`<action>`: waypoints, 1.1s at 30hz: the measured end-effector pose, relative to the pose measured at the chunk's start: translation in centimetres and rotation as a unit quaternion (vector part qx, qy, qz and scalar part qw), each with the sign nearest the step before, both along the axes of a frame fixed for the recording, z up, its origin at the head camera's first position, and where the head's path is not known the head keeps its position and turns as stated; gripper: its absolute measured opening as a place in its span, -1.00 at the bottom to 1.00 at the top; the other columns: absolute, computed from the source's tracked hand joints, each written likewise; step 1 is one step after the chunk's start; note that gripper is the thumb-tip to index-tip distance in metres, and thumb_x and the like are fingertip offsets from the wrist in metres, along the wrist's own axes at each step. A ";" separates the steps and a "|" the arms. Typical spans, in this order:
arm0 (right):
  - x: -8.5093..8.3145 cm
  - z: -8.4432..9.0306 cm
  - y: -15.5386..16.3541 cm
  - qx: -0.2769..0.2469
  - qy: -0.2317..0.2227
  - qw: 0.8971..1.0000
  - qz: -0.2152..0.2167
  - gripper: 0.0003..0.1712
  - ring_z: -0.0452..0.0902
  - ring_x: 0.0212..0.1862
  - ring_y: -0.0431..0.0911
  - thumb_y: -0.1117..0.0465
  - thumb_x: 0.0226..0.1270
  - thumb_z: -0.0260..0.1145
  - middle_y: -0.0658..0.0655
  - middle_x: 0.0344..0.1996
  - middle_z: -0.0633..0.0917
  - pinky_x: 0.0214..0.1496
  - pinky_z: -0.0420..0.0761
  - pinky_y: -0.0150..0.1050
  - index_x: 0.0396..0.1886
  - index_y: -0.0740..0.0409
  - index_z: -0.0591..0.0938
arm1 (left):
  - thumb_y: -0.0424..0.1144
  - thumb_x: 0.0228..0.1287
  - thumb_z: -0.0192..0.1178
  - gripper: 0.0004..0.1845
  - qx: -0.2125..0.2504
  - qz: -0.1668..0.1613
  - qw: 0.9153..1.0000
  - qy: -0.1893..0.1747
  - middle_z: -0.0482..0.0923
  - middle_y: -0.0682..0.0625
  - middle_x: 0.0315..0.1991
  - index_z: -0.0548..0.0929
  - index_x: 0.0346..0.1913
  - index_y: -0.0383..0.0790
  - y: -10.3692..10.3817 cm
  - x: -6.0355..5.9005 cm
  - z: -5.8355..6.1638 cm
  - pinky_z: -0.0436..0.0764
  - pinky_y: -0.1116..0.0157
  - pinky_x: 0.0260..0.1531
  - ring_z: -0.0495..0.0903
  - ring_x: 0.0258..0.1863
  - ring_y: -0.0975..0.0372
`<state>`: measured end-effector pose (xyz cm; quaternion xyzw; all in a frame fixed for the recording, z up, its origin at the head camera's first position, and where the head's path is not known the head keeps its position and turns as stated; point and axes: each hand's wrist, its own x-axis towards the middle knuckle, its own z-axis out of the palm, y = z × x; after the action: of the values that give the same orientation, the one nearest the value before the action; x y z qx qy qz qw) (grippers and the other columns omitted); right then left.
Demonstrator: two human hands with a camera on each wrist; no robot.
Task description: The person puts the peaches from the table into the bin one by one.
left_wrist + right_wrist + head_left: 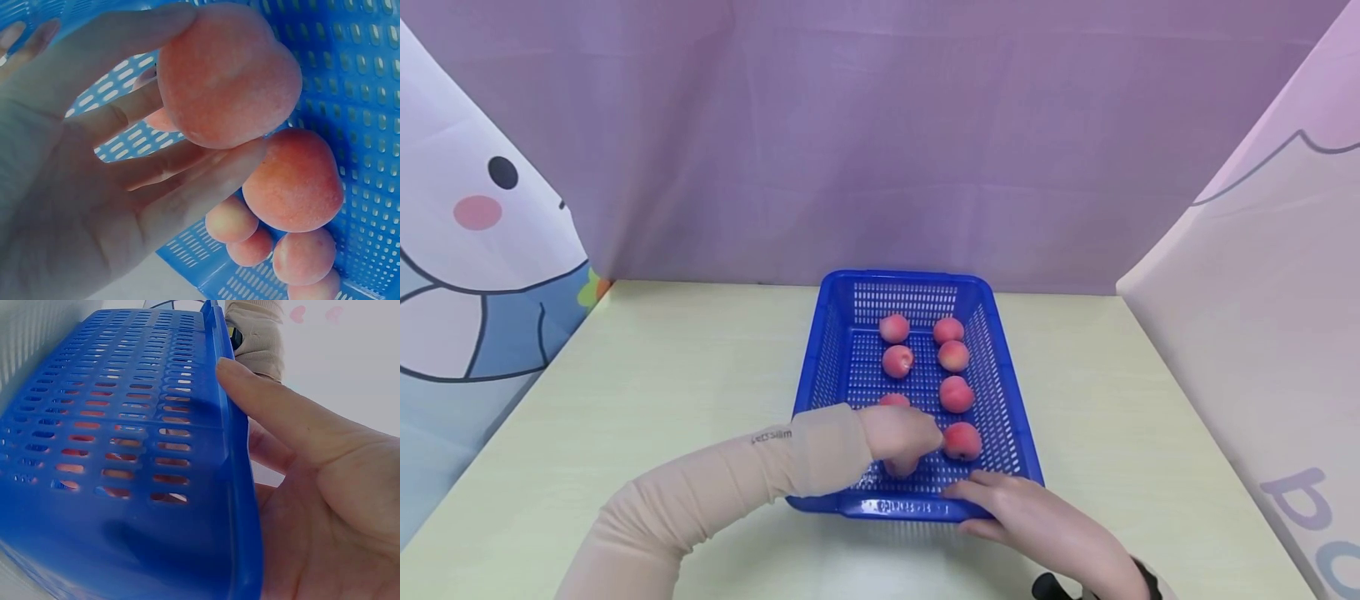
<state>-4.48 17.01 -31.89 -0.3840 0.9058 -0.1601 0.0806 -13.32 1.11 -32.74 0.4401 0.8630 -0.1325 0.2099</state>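
Note:
A blue plastic basket (823,358) with slotted walls holds several pinkish-red peaches, roughly in two columns. My left hand (901,429) reaches over the near left part of the basket. In the left wrist view its thumb and fingers pinch a peach (228,75), with another peach (294,181) close beside it. The nearest peach of the right column (962,441) is just right of my left knuckles. At the near right corner, my right hand (1037,517) grips the basket's rim (234,444), thumb on one side and fingers on the other.
The basket stands on a pale wooden table (715,367), its far end near a purple cloth backdrop (880,150). Printed cloth panels line the left (490,275) and right (1270,317) sides. A small black object (1048,586) shows below my right wrist.

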 end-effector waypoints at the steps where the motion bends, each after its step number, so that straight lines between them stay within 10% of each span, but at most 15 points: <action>1: 0.0 0.0 0.0 0.001 -0.002 1.000 -0.001 -0.71 0.50 -0.27 -0.26 0.13 0.15 0.22 -0.08 -0.31 0.58 -0.23 0.55 -0.32 -0.10 0.05 0.55 | -0.38 -0.16 0.28 -0.74 0.000 0.003 1.000 -0.003 0.49 0.10 -0.50 0.56 -0.35 -0.02 0.0 0.0 -0.1 0.45 0.45 -0.46 0.45 -0.50 0.29; 33: 0.0 0.0 0.1 -0.003 -0.004 1.000 -0.002 -0.70 0.49 -0.27 -0.27 0.06 0.19 0.17 -0.09 -0.30 0.58 -0.22 0.54 -0.31 -0.09 0.03 0.55 | -0.34 -0.16 0.30 -0.75 0.019 -0.002 1.000 -0.007 0.48 0.10 -0.48 0.55 -0.34 -0.04 -0.4 0.0 -0.4 0.46 0.44 -0.39 0.43 -0.48 0.29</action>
<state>-4.49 17.09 -31.93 -0.3814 0.9058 -0.1646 0.0828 -13.33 0.72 -33.13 0.4470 0.8627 -0.1134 0.2076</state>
